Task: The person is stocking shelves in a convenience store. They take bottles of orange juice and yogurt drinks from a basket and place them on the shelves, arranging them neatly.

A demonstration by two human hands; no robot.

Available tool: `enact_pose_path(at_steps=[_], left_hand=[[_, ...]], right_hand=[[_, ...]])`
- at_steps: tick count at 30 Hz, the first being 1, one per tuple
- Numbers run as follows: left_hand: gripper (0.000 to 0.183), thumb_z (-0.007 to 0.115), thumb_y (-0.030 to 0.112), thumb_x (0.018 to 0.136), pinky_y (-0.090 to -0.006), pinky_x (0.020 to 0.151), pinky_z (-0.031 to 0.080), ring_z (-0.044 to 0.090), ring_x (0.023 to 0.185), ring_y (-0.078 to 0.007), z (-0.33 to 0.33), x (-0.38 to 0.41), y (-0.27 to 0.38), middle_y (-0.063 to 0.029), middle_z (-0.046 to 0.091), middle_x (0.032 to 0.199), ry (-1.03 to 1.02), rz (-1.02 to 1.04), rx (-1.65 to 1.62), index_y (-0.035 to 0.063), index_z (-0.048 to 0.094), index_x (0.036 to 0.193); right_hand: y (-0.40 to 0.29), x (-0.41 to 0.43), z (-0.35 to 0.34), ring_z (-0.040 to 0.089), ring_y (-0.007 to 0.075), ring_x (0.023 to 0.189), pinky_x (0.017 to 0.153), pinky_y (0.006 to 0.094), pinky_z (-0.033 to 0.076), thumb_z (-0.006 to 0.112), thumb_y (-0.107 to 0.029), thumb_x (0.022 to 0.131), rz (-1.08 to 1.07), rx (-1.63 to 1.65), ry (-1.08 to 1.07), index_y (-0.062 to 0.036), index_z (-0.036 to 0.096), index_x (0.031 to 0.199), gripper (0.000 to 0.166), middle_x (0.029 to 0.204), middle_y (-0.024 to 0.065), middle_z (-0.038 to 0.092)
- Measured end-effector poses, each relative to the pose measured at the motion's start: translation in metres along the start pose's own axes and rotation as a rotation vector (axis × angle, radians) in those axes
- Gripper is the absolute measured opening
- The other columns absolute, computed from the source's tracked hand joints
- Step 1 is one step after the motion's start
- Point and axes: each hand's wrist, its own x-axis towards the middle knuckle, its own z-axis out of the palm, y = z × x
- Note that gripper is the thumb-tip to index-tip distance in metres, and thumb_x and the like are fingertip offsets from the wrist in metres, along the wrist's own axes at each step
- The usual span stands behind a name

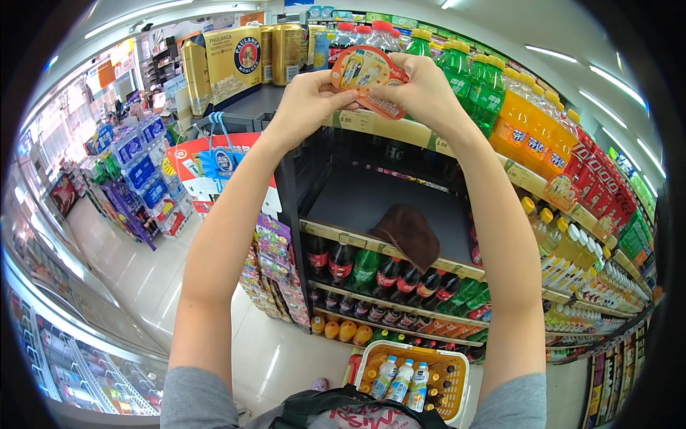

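Note:
Both arms reach up and forward to the top shelf. A red-orange promotional shelf card (370, 69) with bottle pictures and writing is in my hands, tilted in front of the price rail (396, 128). My left hand (313, 104) pinches its lower left edge between thumb and fingers. With the thumb across its front, my right hand (423, 88) grips the card's right side. Behind it stand red-capped cola bottles (381, 35) and yellow-capped green soda bottles (455, 67). On the dark shelf board (343, 201) below, a brown cloth (407, 233) hangs over the front edge.
A yellow basket (412, 347) holding several bottles stands on the floor before me. Gold beer cans and a beer carton (233, 67) stand at the upper left. Hanging snack packets (273, 241) flank the shelf. A glass-topped freezer (80, 348) is at the lower left.

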Motion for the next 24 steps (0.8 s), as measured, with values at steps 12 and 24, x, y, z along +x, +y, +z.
enact_pose_path(at_steps=[12, 24], left_hand=[[0.03, 0.07, 0.007, 0.08, -0.0395, 0.085, 0.048, 0.062, 0.094, -0.0297, 0.018, -0.004, -0.054, -0.0131, 0.063, 0.092, 0.377, 0.244, 0.782, 0.0003, 0.055, 0.105], [0.022, 0.073, 0.015, 0.078, -0.0401, 0.079, 0.039, 0.057, 0.093, -0.0245, 0.017, -0.006, -0.05, -0.0046, 0.058, 0.091, 0.29, 0.368, 1.017, 0.0097, 0.06, 0.096]], right_hand=[[0.025, 0.013, 0.023, 0.065, 0.0379, 0.094, 0.082, 0.0432, 0.051, 0.066, -0.007, 0.078, 0.004, -0.464, 0.043, 0.0003, 0.063, 0.106, 0.029, 0.095, 0.0213, 0.069], [0.027, 0.007, 0.037, 0.067, 0.037, 0.081, 0.072, 0.0458, 0.054, 0.066, -0.006, 0.073, -0.112, -0.654, 0.101, -0.0024, 0.065, 0.096, 0.023, 0.084, 0.0185, 0.069]])
